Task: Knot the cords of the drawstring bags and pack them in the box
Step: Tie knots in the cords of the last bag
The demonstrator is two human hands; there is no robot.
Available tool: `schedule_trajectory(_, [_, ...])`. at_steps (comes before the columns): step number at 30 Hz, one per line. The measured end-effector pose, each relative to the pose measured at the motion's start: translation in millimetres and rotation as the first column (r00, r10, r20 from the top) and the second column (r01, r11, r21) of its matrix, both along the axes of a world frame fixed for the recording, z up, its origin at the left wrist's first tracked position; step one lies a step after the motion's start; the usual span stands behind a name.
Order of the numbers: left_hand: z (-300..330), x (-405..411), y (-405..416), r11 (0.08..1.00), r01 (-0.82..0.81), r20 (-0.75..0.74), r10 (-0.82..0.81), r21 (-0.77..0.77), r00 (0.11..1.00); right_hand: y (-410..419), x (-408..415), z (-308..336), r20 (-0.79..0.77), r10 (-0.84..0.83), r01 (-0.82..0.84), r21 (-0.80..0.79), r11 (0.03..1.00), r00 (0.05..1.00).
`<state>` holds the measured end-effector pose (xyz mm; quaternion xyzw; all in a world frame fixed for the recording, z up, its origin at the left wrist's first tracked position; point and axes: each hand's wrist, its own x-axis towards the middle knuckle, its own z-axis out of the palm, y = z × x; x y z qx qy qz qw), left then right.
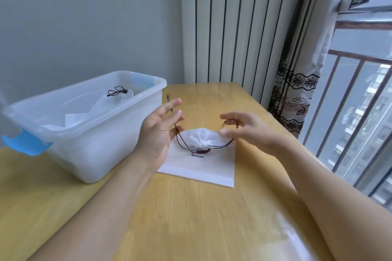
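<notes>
A wooden table (191,218) carries two things. A translucent plastic box (89,133) stands left of the fingers, and a white drawstring bag (203,167) lies flat just beneath them.

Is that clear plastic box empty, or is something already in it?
Not empty. The box has no lid on, and a white drawstring bag with tied dark cords lies inside.
</notes>
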<state>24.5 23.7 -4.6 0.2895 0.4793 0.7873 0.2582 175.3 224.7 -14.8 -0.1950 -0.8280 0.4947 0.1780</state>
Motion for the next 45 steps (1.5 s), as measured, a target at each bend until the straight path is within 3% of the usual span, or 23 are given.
schedule_trajectory(2, [1.4,5.6,2.5,0.999,0.048,-0.036,-0.049,-0.024,0.998,-10.1,-8.3,-7.8,0.087,0.015,-0.034,0.223,0.974,0.996])
schedule_trajectory(4, [2.5,11.1,3.3,0.997,0.071,-0.071,-0.073,-0.032,0.995,-17.1,-12.9,-10.2,0.047,-0.029,0.011,0.354,0.935,0.998])
schedule_trajectory(6, [4.6,14.2,2.5,0.997,0.068,-0.093,-0.071,-0.028,0.993,-22.1,-10.5,-3.7,0.005,0.016,-0.016,0.143,0.99,1.0])
schedule_trajectory(8, [7.9,14.1,-0.2,0.998,0.032,-0.144,-0.038,-0.047,0.989,-27.8,-3.3,6.6,0.05,0.197,-0.188,-0.143,0.972,0.979])
schedule_trajectory(11, [11.0,13.2,-3.7,0.993,0.007,-0.253,-0.037,-0.118,0.967,-38.8,2.2,15.9,0.154,0.353,-0.314,-0.229,0.921,0.923])
schedule_trajectory(13, [11.7,14.7,-4.9,0.986,0.059,-0.274,-0.101,-0.159,0.957,-42.0,-1.7,17.4,0.029,0.2,-0.192,-0.181,0.965,0.979])
schedule_trajectory(15, [12.7,17.8,-5.7,0.97,0.121,-0.269,-0.176,-0.211,0.947,-40.4,-2.0,20.7,-0.212,0.009,-0.028,-0.091,0.995,0.977])
schedule_trajectory(18, [13.6,25.6,-5.3,0.932,0.159,-0.314,-0.265,-0.326,0.912,-47.1,2.1,32.1,-0.442,0.097,-0.136,-0.058,0.989,0.892])
schedule_trajectory(20, [12.3,34.0,-2.5,0.92,0.179,-0.348,-0.304,-0.347,0.887,-58.9,0.7,35.4,-0.435,0.224,-0.261,-0.027,0.965,0.872])
schedule_trajectory(23, [9.2,47.8,1.5,0.945,0.091,-0.368,-0.21,-0.315,0.906,-73.7,-4.8,29.9,-0.335,0.279,-0.302,-0.017,0.953,0.9])
schedule_trajectory(27, [6.3,48.7,3.0,0.95,0.107,-0.258,-0.186,-0.292,0.948,-72.1,-6.3,26.7,-0.344,0.209,-0.234,-0.033,0.972,0.915])
schedule_trajectory(32, [7.4,41.0,4.1,0.966,0.157,-0.167,-0.192,-0.206,0.967,-59.3,-6.9,26.4,-0.355,0.09,-0.177,-0.221,0.959,0.931])
schedule_trajectory(37, [5.4,35.4,4.7,0.977,0.13,-0.216,-0.165,-0.166,0.962,-53.7,-5.3,25.0,-0.33,0.073,-0.17,-0.277,0.946,0.941])
schedule_trajectory(41, [1.3,33.6,6.0,0.985,-0.002,-0.331,-0.056,-0.172,0.942,-52.3,-5.6,30.2,-0.44,-0.148,-0.007,-0.331,0.944,0.885])
schedule_trajectory(45, [3.0,34.6,5.2,0.986,-0.019,-0.273,-0.028,-0.167,0.962,-52.0,-2.7,37.4,-0.439,-0.276,0.041,-0.473,0.88,0.855])
